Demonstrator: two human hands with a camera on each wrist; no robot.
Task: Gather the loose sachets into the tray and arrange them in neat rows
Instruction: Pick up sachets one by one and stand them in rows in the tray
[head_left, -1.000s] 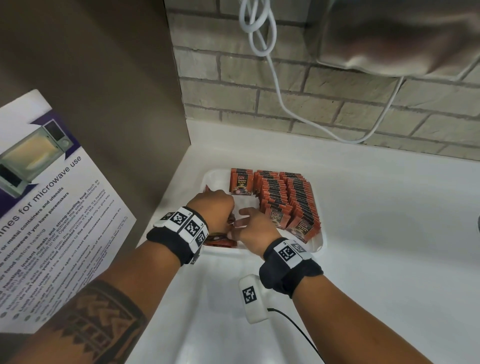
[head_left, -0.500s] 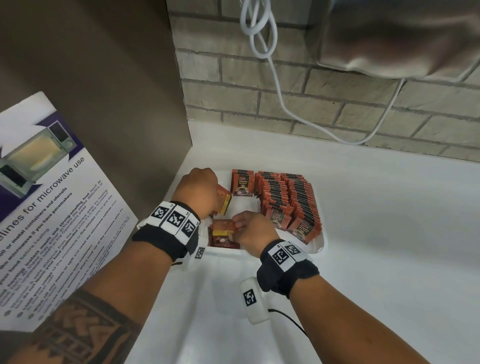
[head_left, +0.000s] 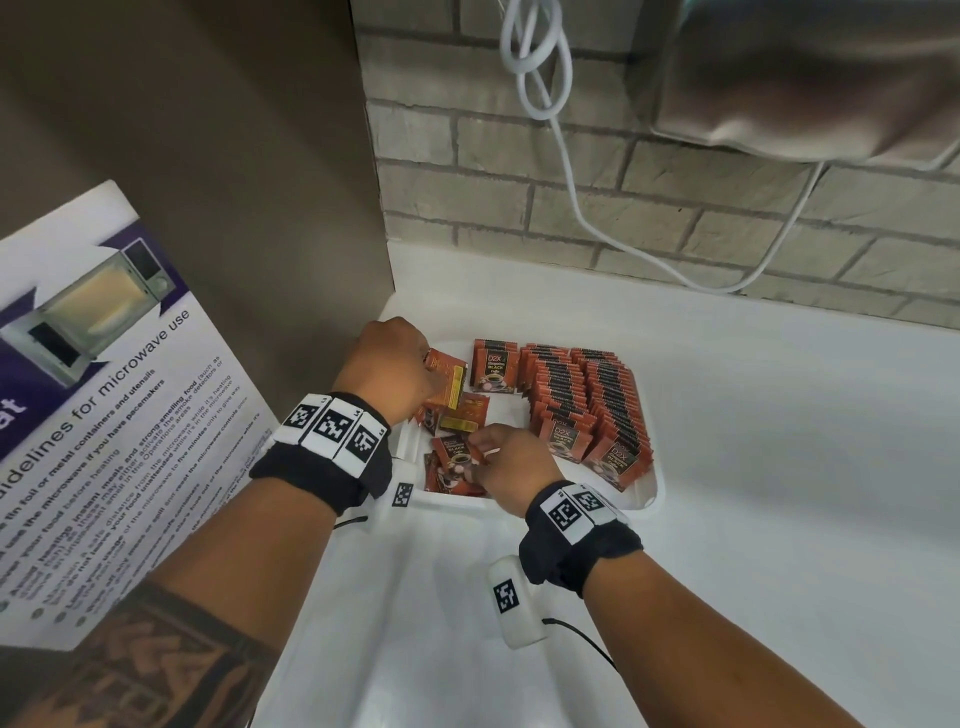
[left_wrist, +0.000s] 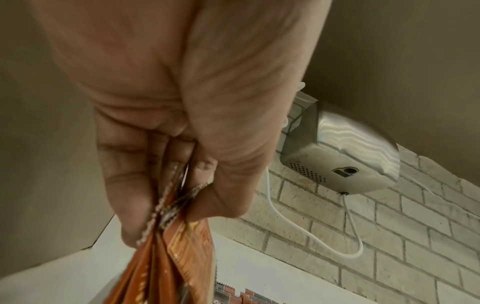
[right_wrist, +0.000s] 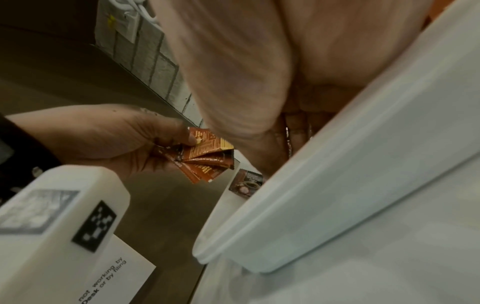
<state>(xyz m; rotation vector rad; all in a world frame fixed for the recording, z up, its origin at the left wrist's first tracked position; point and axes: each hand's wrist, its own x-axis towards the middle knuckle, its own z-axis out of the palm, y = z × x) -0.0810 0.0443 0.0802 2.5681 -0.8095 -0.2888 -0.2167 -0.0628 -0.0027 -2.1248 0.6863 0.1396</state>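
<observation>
A white tray (head_left: 641, 499) sits on the counter by the brick wall. Two neat rows of red-brown sachets (head_left: 582, 405) fill its right half, and one sachet (head_left: 493, 366) stands upright at the back. My left hand (head_left: 395, 364) is raised over the tray's left side and grips a fanned bunch of sachets (right_wrist: 205, 156), also seen close up as held sachets (left_wrist: 176, 263). My right hand (head_left: 511, 467) reaches into the tray's front left and pinches a loose sachet (head_left: 457, 454) from a small untidy pile (head_left: 447, 480).
A brown cabinet side (head_left: 234, 182) with a microwave-use poster (head_left: 104, 395) stands close on the left. A white cable (head_left: 571, 197) hangs down the brick wall, under a metal appliance (head_left: 810, 78). White counter (head_left: 779, 467) stretches to the right and front.
My left hand has lifted up and back with a bunch of sachets, away from the tray's front left. My right hand stays low and now pinches a loose sachet.
</observation>
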